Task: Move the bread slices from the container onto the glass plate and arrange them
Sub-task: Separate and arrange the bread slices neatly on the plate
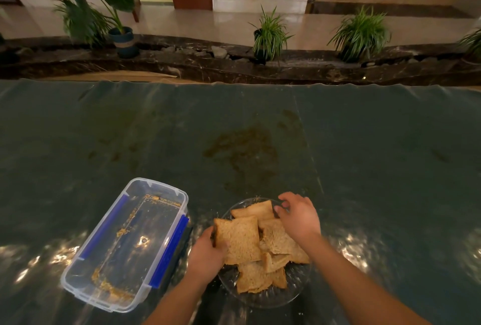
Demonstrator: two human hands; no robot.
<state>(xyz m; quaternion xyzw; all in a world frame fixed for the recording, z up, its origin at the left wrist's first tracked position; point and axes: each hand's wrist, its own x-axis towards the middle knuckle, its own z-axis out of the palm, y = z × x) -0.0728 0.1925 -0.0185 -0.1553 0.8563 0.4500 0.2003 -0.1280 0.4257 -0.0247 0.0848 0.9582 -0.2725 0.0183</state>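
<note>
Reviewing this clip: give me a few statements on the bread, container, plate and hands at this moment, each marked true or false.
1. The container holds only crumbs, no whole slices. True.
2. The bread slices lie on the glass plate. True.
3. The container sits to the right of the plate. False: it sits to the left.
4. The left hand grips the edge of a slice. True.
5. The right hand rests inside the container. False: it is over the far side of the plate, at the slices.
</note>
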